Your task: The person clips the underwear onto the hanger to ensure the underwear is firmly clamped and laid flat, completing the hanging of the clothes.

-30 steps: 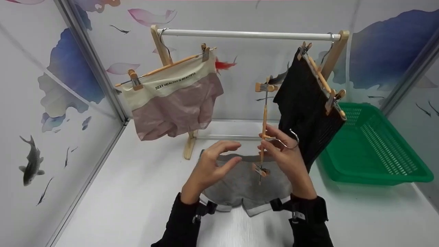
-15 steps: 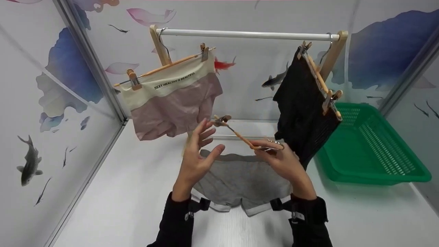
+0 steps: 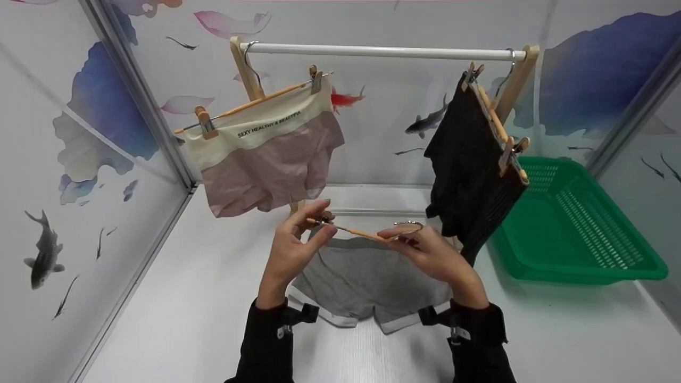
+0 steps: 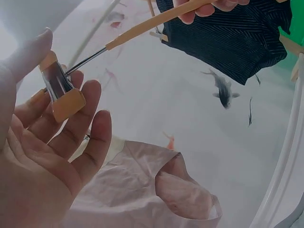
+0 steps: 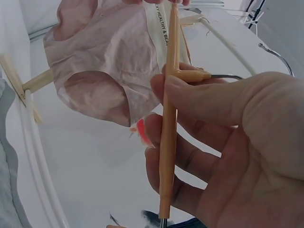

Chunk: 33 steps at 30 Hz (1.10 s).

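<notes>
An orange clip hanger (image 3: 363, 234) with a metal hook is held level above the table. My right hand (image 3: 437, 255) grips its bar around the middle, thumb and fingers closing on the wood beside the hook's stem (image 5: 192, 76). At the other end my left hand (image 3: 287, 250) holds a clip (image 4: 59, 88) between thumb and fingers. Below both hands, grey shorts (image 3: 372, 276) with pale leg hems lie flat on the table, waistband to the back, partly covered by the forearms.
A white rail (image 3: 383, 51) on wooden posts stands behind. Pink underwear with a cream waistband (image 3: 276, 154) hangs at its left, a black garment (image 3: 468, 154) at its right. A green basket (image 3: 574, 271) sits on the right.
The hanger has swung from nearly upright to nearly level, its far end coming leftward and down. My left hand has moved left and taken hold of that end's clip.
</notes>
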### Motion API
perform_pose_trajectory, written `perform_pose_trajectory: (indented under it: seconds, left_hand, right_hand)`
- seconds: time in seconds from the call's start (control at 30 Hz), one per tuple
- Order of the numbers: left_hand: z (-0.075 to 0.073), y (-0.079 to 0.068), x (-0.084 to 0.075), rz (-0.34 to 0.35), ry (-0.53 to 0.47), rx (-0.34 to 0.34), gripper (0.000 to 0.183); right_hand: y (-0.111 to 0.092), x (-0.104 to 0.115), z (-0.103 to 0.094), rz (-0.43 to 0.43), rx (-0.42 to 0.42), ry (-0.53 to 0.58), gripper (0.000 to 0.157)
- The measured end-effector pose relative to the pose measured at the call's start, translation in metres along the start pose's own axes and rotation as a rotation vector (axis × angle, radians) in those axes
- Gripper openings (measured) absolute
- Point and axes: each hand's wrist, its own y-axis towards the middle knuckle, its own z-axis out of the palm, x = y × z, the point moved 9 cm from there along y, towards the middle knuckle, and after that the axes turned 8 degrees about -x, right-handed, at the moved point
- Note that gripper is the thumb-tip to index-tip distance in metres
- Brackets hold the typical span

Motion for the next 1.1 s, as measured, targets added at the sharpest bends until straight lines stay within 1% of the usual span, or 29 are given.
perform_pose_trajectory:
  seconds: [0.13,0.33,0.43,0.5,0.6,0.7,0.77,0.87,0.97,1.1]
  left_hand:
    - [-0.002,0.000,0.002,-0.005,0.033,-0.014,0.034]
    - [-0.004,0.001,0.000,-0.001,0.050,-0.058,0.029]
    - [-0.006,0.001,-0.002,0.004,0.035,-0.077,0.030]
    - [-0.008,0.001,-0.003,0.007,0.027,-0.095,0.030]
    - [-0.013,0.002,-0.004,0.005,0.029,-0.132,0.030]
    - [-0.019,0.002,-0.003,-0.014,0.028,-0.186,0.029]
    - [-0.024,0.002,-0.002,-0.022,0.005,-0.230,0.028]
    - [-0.031,0.002,-0.003,-0.014,-0.037,-0.297,0.028]
    - [-0.037,0.001,-0.004,-0.002,-0.086,-0.340,0.029]
    - [-0.040,0.001,-0.003,0.001,-0.156,-0.362,0.034]
  right_hand:
    - [0.000,-0.003,0.003,0.030,0.032,-0.008,0.023]
    - [-0.002,-0.006,0.002,0.077,0.052,-0.024,0.019]
    - [-0.004,-0.006,-0.003,0.101,0.037,-0.037,0.019]
    - [-0.005,-0.007,-0.011,0.118,-0.003,-0.070,0.021]
    - [-0.008,-0.010,-0.027,0.148,-0.103,-0.124,0.028]
    - [-0.012,-0.016,-0.043,0.195,-0.203,-0.144,0.034]
    - [-0.015,-0.021,-0.051,0.231,-0.247,-0.148,0.040]
    - [-0.018,-0.027,-0.059,0.282,-0.292,-0.128,0.049]
    - [-0.020,-0.030,-0.064,0.317,-0.319,-0.116,0.055]
    - [-0.020,-0.028,-0.067,0.293,-0.336,-0.078,0.052]
